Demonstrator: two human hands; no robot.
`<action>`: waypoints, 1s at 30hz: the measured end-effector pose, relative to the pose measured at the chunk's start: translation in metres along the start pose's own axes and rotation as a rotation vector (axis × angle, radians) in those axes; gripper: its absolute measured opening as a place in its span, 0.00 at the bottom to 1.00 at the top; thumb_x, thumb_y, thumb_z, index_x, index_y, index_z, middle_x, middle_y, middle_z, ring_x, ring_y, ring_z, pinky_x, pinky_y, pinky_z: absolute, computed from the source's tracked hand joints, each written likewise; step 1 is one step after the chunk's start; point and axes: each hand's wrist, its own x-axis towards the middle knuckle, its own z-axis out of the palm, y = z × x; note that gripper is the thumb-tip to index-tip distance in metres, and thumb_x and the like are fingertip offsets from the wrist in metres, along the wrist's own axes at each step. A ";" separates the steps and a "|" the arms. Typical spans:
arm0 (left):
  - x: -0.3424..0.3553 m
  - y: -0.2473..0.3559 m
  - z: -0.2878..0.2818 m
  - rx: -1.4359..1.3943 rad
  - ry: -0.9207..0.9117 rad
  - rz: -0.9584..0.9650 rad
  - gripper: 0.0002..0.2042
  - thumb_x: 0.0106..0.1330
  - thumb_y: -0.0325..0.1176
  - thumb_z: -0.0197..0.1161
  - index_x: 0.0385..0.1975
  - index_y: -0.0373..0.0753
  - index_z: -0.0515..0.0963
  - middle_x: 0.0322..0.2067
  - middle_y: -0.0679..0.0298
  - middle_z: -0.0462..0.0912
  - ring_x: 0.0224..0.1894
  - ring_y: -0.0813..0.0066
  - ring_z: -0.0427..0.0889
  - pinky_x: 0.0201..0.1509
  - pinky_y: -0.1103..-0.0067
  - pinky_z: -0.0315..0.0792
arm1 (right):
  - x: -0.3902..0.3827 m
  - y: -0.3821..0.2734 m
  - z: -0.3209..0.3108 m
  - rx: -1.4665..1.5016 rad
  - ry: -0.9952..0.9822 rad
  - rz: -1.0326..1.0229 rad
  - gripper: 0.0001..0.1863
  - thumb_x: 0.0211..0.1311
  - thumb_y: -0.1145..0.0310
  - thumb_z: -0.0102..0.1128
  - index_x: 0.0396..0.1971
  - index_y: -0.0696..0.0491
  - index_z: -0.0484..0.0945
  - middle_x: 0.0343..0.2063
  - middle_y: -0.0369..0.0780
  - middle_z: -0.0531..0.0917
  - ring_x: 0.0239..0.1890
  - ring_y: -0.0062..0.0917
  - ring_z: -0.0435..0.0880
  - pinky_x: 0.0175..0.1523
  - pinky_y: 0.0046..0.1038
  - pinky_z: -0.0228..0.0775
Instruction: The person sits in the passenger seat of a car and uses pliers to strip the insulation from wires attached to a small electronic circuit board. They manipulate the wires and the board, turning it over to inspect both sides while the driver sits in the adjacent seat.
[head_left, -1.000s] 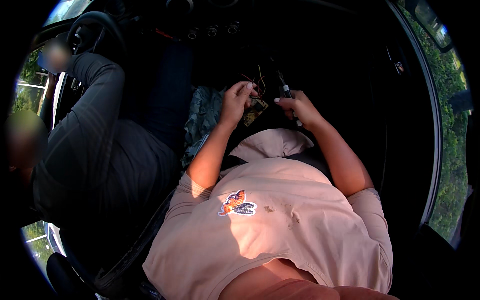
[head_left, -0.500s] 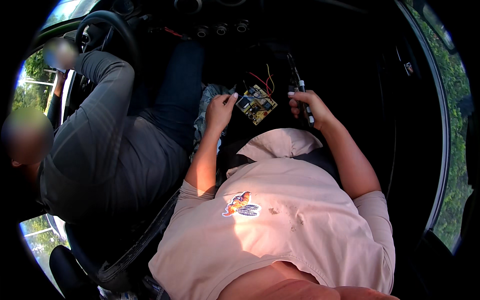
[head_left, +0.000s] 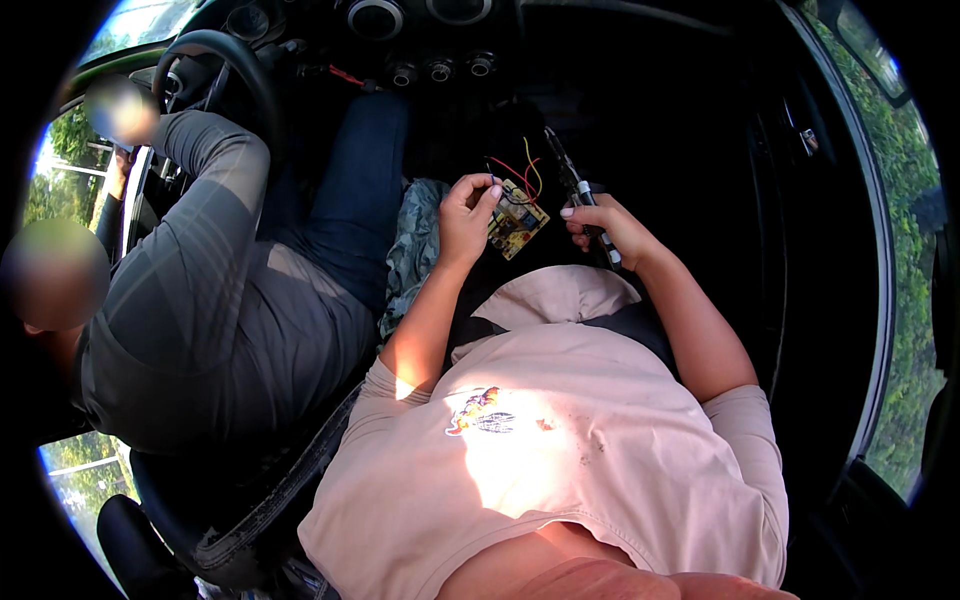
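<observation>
A yellowish circuit board (head_left: pixel 522 232) with dark components sits above my lap, tilted, with red and yellow wires (head_left: pixel 531 172) curving up from its far edge. My left hand (head_left: pixel 466 222) is at the board's left side, thumb and forefinger pinched on a thin dark wire (head_left: pixel 494 181) that runs toward the board. Right of the board, my right hand (head_left: pixel 612 226) is wrapped round a long, slim, dark tool (head_left: pixel 584 187) with pale bands. Its thin end points away from me, up and to the left. What supports the board is lost in shadow.
I sit in a vehicle's passenger seat. At left a person in a grey long-sleeved top (head_left: pixel 220 340) sits behind the steering wheel (head_left: pixel 262 80). Crumpled grey-green cloth (head_left: pixel 415 235) lies between us. The dashboard's round knobs (head_left: pixel 440 70) are ahead, the door window (head_left: pixel 870 200) at right.
My left hand has moved right, nearer the board's wires, and now overlaps its left side. My right hand and the tool have shifted slightly left. The board sits a little lower in the picture.
</observation>
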 end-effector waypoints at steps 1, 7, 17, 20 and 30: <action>0.002 0.002 0.003 0.008 -0.048 0.024 0.05 0.64 0.27 0.58 0.36 0.32 0.76 0.31 0.68 0.81 0.29 0.88 0.73 0.34 0.88 0.68 | 0.000 0.000 0.002 -0.028 -0.036 0.006 0.12 0.51 0.63 0.60 0.30 0.56 0.72 0.20 0.33 0.72 0.22 0.17 0.70 0.30 0.19 0.64; 0.014 0.002 0.016 -0.097 -0.136 -0.124 0.08 0.68 0.31 0.53 0.40 0.35 0.74 0.26 0.66 0.77 0.20 0.87 0.66 0.24 0.88 0.62 | -0.001 0.000 0.003 -0.173 -0.174 0.032 0.15 0.49 0.63 0.60 0.34 0.58 0.74 0.21 0.35 0.73 0.24 0.19 0.71 0.33 0.20 0.64; 0.014 0.002 0.015 0.047 -0.125 -0.143 0.07 0.68 0.29 0.52 0.33 0.33 0.75 0.22 0.70 0.73 0.21 0.88 0.65 0.24 0.89 0.60 | 0.002 0.005 0.003 -0.166 -0.187 0.071 0.14 0.50 0.59 0.61 0.27 0.56 0.74 0.20 0.33 0.72 0.24 0.18 0.70 0.31 0.20 0.64; 0.014 0.000 0.015 0.147 -0.134 -0.084 0.07 0.67 0.29 0.52 0.32 0.34 0.75 0.21 0.71 0.73 0.21 0.89 0.66 0.25 0.89 0.60 | 0.004 0.006 0.001 -0.201 -0.195 0.076 0.14 0.50 0.59 0.61 0.25 0.55 0.73 0.18 0.33 0.71 0.22 0.17 0.69 0.29 0.20 0.62; 0.013 0.002 0.012 0.282 -0.117 -0.021 0.07 0.66 0.30 0.54 0.30 0.34 0.76 0.19 0.71 0.74 0.21 0.87 0.68 0.25 0.86 0.62 | -0.002 -0.003 0.012 -0.413 -0.117 0.052 0.14 0.48 0.60 0.62 0.27 0.56 0.72 0.16 0.32 0.70 0.19 0.17 0.66 0.27 0.20 0.59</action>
